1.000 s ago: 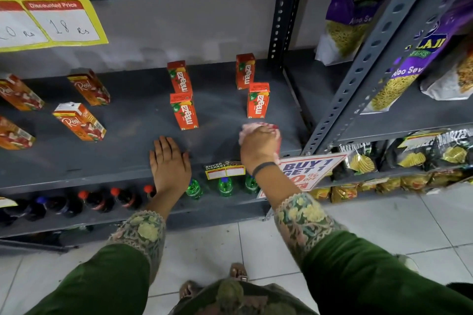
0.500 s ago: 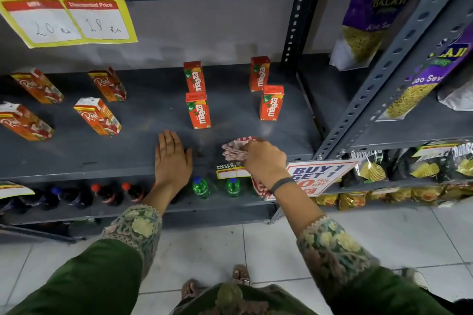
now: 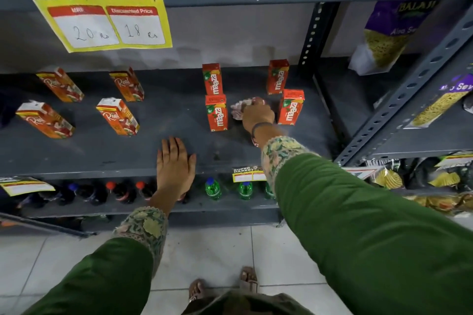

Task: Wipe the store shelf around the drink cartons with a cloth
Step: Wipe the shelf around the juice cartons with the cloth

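Several orange Maaza cartons stand upright on the grey shelf [image 3: 107, 153]; the front two are a left carton [image 3: 216, 112] and a right carton [image 3: 291, 107]. Between them my right hand [image 3: 258, 115] presses a crumpled pink-and-white cloth [image 3: 240, 110] onto the shelf. Two more Maaza cartons [image 3: 212, 79] stand behind, near the back wall. My left hand [image 3: 175, 167] lies flat, fingers spread, on the shelf's front edge and holds nothing. Several Real juice cartons [image 3: 118, 116] stand on the left part of the shelf.
A yellow price sign [image 3: 102, 7] hangs from the shelf above. Soft-drink bottles [image 3: 212, 188] fill the shelf below. A perforated upright post [image 3: 311, 33] bounds the shelf on the right, with snack bags [image 3: 389, 33] beyond it. White floor tiles lie underfoot.
My right hand has pushed the cloth from the shelf's front edge back in between the two front Maaza cartons. My left hand has stayed flat on the front edge.
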`<action>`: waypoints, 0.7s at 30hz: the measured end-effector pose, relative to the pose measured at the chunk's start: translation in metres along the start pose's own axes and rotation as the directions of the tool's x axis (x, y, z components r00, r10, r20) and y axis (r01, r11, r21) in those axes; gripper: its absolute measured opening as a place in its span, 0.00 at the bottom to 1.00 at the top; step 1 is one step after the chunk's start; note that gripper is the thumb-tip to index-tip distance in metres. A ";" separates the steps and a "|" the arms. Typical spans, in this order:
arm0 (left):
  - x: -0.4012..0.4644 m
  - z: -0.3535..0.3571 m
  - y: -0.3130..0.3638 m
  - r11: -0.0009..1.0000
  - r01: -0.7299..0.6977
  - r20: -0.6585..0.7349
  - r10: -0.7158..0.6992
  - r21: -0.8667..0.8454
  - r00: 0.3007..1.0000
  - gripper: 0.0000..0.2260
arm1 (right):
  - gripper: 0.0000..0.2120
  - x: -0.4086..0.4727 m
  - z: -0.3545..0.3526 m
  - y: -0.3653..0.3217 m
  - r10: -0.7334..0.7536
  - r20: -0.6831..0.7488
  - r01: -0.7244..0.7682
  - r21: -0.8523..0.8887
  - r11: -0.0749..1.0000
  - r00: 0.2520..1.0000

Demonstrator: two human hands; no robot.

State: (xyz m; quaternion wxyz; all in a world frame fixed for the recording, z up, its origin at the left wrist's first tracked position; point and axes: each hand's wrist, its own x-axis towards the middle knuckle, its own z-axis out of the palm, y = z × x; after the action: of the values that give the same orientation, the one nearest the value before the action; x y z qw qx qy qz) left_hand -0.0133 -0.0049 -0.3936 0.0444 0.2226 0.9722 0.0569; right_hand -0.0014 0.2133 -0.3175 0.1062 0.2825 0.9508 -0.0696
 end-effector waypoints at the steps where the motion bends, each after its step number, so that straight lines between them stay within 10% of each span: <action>1: -0.001 0.000 0.000 1.000 -0.004 -0.006 0.004 0.007 1.000 0.28 | 0.20 -0.001 0.006 0.003 0.001 0.012 -0.001 -0.004 1.000 1.000; 12: 0.001 0.011 -0.002 0.999 0.005 -0.049 -0.007 -0.036 0.999 0.27 | 0.25 -0.090 0.025 0.016 -0.152 0.147 0.150 0.029 0.988 0.977; 17: 0.002 0.013 -0.004 0.999 0.004 -0.059 -0.006 -0.032 0.998 0.28 | 0.23 -0.096 0.026 0.032 0.095 -0.204 -0.061 0.167 0.984 0.974; 21: 0.002 0.013 -0.004 0.999 -0.001 -0.058 -0.001 -0.032 0.998 0.27 | 0.23 -0.091 0.043 0.032 0.092 -0.167 -0.079 0.082 0.994 0.982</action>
State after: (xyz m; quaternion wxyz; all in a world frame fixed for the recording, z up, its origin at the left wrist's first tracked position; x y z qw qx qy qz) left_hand -0.0158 -0.0065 -0.4077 0.0195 0.2201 0.9721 0.0789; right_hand 0.0977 0.1838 -0.3393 0.0165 0.3317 0.9402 -0.0762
